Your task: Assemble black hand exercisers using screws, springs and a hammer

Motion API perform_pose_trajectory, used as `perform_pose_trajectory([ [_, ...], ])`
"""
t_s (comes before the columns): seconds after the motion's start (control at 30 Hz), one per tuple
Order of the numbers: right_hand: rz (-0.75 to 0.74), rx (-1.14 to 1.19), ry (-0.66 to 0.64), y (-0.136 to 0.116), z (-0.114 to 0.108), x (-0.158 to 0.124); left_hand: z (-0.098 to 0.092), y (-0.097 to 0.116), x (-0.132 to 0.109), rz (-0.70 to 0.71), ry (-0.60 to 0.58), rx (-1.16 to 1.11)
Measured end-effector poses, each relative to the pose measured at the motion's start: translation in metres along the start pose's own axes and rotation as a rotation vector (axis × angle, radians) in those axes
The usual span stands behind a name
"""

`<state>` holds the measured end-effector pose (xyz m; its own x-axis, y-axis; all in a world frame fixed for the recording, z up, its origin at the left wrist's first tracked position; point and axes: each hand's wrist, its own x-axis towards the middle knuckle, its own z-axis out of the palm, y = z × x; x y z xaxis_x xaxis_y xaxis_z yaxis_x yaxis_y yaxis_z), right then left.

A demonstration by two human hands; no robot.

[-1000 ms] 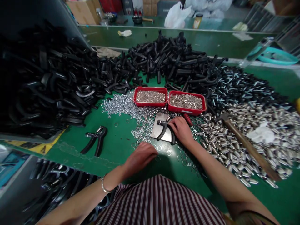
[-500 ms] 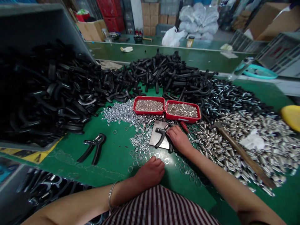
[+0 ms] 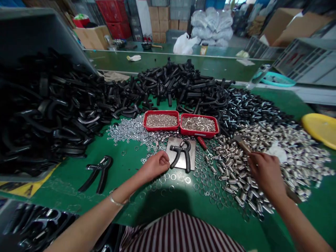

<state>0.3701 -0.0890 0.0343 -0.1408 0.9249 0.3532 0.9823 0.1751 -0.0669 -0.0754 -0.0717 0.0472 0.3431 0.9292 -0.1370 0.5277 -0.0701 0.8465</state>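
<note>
A black hand grip exerciser (image 3: 187,159) with a metal spring lies on a square steel plate (image 3: 193,147) in front of me. My left hand (image 3: 157,164) is beside its left handle, fingers curled together; whether they touch the handle or hold anything is hidden. To the right, my right hand (image 3: 266,171) is closed round the wooden handle of a hammer (image 3: 243,144), which rests over a heap of metal springs (image 3: 233,168). A second hand grip exerciser (image 3: 98,173) lies on the green table at the left.
Two red trays (image 3: 160,129) of small metal parts stand behind the plate. Loose washers (image 3: 126,129) and rings are scattered around it. Black handles (image 3: 173,82) are heaped behind and in a grey crate (image 3: 60,21). A red-handled screwdriver (image 3: 201,142) and yellow lid (image 3: 319,129) lie rightward.
My right hand has left the hand grip exerciser and taken hold of the hammer's handle. My left hand has moved forward to the exerciser's left handle. The view has shifted slightly.
</note>
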Motion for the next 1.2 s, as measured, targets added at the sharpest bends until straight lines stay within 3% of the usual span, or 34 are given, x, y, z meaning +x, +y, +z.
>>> perform_pose_trajectory([
  [0.07, 0.007, -0.151, -0.045, 0.027, 0.000, -0.007, -0.011, 0.002, 0.021, -0.011, 0.020, -0.120],
  [0.13, 0.006, -0.221, -0.079, 0.041, 0.004, -0.009, -0.014, 0.006, 0.043, 0.037, 0.032, -0.080],
  [0.33, 0.039, -0.192, -0.066, 0.044, 0.012, -0.001, 0.001, 0.012, 0.086, 0.322, 0.031, 0.386],
  [0.6, 0.071, -0.259, -0.077, 0.042, 0.026, -0.002, 0.018, 0.006, 0.083, 0.424, 0.117, 0.670],
  [0.87, 0.061, -0.285, -0.292, 0.030, -0.005, 0.017, 0.025, -0.006, 0.081, 0.722, 0.221, 0.845],
  [1.0, 0.179, -0.069, -0.434, 0.033, -0.011, 0.037, 0.026, -0.009, 0.082, 0.736, 0.246, 0.800],
  [1.13, 0.469, 0.468, -0.624, 0.026, -0.017, 0.048, 0.024, -0.015, 0.082, 0.768, 0.167, 0.791],
  [1.2, 0.529, 0.724, -0.602, 0.018, -0.024, 0.047, 0.023, -0.018, 0.078, 0.779, 0.113, 0.753],
])
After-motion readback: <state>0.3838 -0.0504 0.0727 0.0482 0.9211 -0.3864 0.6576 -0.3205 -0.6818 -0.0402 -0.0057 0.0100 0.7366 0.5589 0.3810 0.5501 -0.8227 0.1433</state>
